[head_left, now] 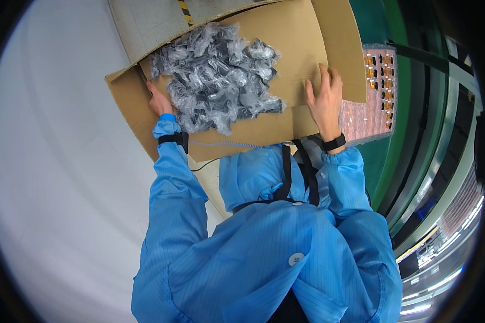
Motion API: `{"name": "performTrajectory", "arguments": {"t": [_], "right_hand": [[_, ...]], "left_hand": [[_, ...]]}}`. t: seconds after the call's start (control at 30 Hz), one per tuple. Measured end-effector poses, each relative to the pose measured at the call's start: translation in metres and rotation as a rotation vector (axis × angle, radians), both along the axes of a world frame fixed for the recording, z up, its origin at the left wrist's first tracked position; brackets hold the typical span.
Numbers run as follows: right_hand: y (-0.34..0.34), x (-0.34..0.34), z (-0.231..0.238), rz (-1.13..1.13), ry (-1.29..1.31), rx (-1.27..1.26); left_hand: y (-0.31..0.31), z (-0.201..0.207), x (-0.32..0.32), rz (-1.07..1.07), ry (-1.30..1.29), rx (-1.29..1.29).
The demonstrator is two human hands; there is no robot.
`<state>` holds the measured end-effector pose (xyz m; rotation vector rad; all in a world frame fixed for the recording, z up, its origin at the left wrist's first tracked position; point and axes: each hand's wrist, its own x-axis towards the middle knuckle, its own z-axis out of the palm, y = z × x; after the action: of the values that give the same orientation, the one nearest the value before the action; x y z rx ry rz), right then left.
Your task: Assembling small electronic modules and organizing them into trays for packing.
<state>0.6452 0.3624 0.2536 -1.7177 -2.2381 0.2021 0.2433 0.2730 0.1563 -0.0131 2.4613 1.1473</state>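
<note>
Box [293, 37]: brown cardboard
Bags [221, 81]: crinkled clear plastic
My left hand [160, 101]: left edge; grip, I can't tell
My right hand [326, 105]: spread, loose, by right edge

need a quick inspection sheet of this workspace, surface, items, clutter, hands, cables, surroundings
Surface: green surface at right, partly covered.
Items: open cardboard box; clear-bagged dark items heaped toward its left.
Clutter: pink bubble-wrap sheet right of the box, bearing small black and orange parts.
Hands: left hand at the box's left side, fingertips hidden; right hand against cardboard at right, fingers spread.
Cables: bluish coiled cord; black cable.
Surroundings: black-and-yellow striped tape beyond the box.
</note>
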Motion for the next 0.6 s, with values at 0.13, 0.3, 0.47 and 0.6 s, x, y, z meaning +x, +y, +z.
{"name": "performTrajectory", "arguments": {"t": [0.13,0.3,0.47,0.6], "right_hand": [[-0.011,0.004,-0.002,0.042,-0.031,0.078],[-0.017,-0.005,-0.013,0.067,0.109,0.023],[-0.04,-0.014,-0.003,0.287,0.221,-0.044],[-0.06,-0.035,0.002,0.641,0.126,-0.121]], "left_hand": [[-0.005,-0.005,-0.001,-0.021,0.073,0.021],[0.0,-0.007,0.006,0.084,-0.067,-0.056],[-0.004,-0.02,-0.006,0.054,-0.062,-0.057],[-0.026,-0.056,-0.032,0.067,0.09,0.044]]}}
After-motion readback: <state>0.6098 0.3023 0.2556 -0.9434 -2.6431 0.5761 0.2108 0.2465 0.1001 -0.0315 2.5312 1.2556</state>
